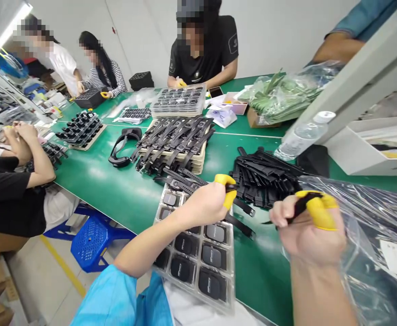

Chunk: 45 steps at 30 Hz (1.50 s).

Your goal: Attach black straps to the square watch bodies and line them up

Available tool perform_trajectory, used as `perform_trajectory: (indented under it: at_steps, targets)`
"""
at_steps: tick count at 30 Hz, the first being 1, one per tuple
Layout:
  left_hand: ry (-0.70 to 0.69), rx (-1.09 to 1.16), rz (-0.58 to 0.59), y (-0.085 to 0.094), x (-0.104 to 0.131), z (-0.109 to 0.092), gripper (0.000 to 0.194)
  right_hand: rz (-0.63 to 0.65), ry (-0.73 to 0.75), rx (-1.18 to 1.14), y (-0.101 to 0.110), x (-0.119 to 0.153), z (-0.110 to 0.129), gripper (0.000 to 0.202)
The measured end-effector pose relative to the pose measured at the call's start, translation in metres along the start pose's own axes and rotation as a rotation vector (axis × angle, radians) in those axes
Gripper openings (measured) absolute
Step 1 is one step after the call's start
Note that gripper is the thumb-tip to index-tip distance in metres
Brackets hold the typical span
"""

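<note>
Head view: right hand (309, 222) curled

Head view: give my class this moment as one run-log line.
left hand: pinching dark item; right hand: gripping black strip; clear tray: below left hand, holding dark squarish pieces; black strap pile: right of left hand

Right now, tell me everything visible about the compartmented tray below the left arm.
The tray looks like clear plastic, moulded into square compartments. Those visible hold rounded square pieces, dark or grey, several with pale lettering. It lies aslant, its near end jutting off the table. Black straps lie across its far part. The left forearm passes over it, hiding some compartments; contact is unclear.
</note>
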State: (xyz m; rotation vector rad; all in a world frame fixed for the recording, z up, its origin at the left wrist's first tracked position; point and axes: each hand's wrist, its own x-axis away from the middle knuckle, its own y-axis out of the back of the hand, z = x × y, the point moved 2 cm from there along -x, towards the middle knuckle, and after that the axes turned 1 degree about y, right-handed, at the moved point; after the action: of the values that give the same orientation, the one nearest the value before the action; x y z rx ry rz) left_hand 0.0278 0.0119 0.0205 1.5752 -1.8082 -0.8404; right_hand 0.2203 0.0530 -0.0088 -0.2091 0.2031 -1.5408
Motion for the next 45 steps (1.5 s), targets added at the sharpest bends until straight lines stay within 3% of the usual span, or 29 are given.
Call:
perform_trajectory:
  at_steps: [2, 4, 8, 15, 23, 27, 34, 38, 45]
  targets:
    - [-0.071, 0.081, 0.017, -0.013, -0.007, 0.011, 0.038, 0.227, -0.202, -0.106, -0.012, 0.014, -0.010, 0.029]
    - [-0.176, 0.094, 0.039, -0.020, -0.009, 0.019, 0.043, 0.377, -0.344, -0.133, -0.020, 0.026, -0.024, 0.028]
    - [-0.297, 0.002, 0.116, -0.023, -0.007, 0.026, 0.052, 0.488, -0.434, -0.090, -0.024, 0.035, -0.049, 0.036]
    - [-0.340, -0.033, 0.195, -0.020, -0.007, 0.025, 0.055, 0.491, -0.423, -0.055, -0.015, 0.033, -0.054, 0.037]
    - [-0.261, 0.029, 0.138, -0.020, -0.003, 0.026, 0.049, 0.457, -0.454, -0.071, -0.019, 0.028, -0.054, 0.040]
    - [-0.286, -0.002, 0.126, -0.024, -0.005, 0.024, 0.050, 0.425, -0.463, -0.066, -0.024, 0.029, -0.045, 0.043]
    - [-0.297, -0.075, 0.150, -0.021, -0.007, 0.020, 0.051, 0.326, -0.455, -0.077, -0.032, 0.031, -0.032, 0.032]
    - [-0.304, -0.061, 0.135, -0.022, -0.006, 0.021, 0.048, 0.299, -0.447, -0.060, -0.033, 0.031, -0.032, 0.025]
    - [-0.312, -0.193, 0.097, -0.031, -0.006, 0.024, 0.047, 0.288, -0.409, -0.053, -0.031, 0.030, -0.036, 0.029]
